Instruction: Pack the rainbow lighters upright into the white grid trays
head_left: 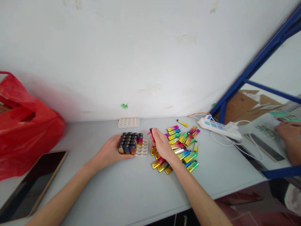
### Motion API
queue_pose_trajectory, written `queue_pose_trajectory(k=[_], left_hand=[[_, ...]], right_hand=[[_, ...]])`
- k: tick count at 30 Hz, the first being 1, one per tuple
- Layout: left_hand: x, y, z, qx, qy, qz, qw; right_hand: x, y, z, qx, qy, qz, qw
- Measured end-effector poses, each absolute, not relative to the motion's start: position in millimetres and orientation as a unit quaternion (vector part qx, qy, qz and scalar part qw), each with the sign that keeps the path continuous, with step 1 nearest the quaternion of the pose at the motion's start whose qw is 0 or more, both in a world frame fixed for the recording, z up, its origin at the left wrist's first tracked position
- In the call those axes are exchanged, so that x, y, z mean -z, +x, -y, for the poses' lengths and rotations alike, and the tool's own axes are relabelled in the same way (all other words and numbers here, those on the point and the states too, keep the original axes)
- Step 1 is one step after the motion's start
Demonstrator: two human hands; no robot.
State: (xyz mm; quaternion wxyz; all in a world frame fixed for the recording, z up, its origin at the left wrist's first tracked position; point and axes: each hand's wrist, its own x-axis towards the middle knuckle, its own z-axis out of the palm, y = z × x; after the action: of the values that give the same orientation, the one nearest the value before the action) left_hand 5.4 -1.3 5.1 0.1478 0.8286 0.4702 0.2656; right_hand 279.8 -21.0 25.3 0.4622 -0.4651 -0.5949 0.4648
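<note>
My left hand (108, 151) curls round the left and near sides of a block of upright lighters (128, 140) with black tops. These lighters stand in a white tray (142, 151) whose bare pockets show on the right side. My right hand (162, 145) is closed on one lighter (151, 130), just right of the tray; only its dark end shows clearly. Under and beside that hand lies a loose pile of shiny multicoloured lighters (183, 154), pointing various ways. A single yellow lighter (182, 123) lies apart behind the pile.
Against the wall sits a second white tray (129, 122). A red plastic bag (28, 125) and a dark tablet-like device (35, 185) are at left. On the right are a white power strip (218, 127) with cables, a blue metal frame (249, 69) and another person's hand (289, 135).
</note>
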Motion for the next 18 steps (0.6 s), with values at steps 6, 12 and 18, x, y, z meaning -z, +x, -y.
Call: queue_pose_trajectory(k=[6, 12, 18], left_hand=[[-8, 8, 2, -0.279, 0.833, -0.457, 0.142], [-10, 9, 3, -0.282, 0.837, -0.449, 0.137], [-12, 10, 4, -0.285, 0.835, -0.449, 0.139]], right_hand=[[-44, 287, 32, -0.237, -0.438, 0.756, 0.426], [-40, 283, 33, -0.283, -0.466, 0.746, 0.381], [-33, 281, 29, -0.266, -0.49, 0.756, 0.343]])
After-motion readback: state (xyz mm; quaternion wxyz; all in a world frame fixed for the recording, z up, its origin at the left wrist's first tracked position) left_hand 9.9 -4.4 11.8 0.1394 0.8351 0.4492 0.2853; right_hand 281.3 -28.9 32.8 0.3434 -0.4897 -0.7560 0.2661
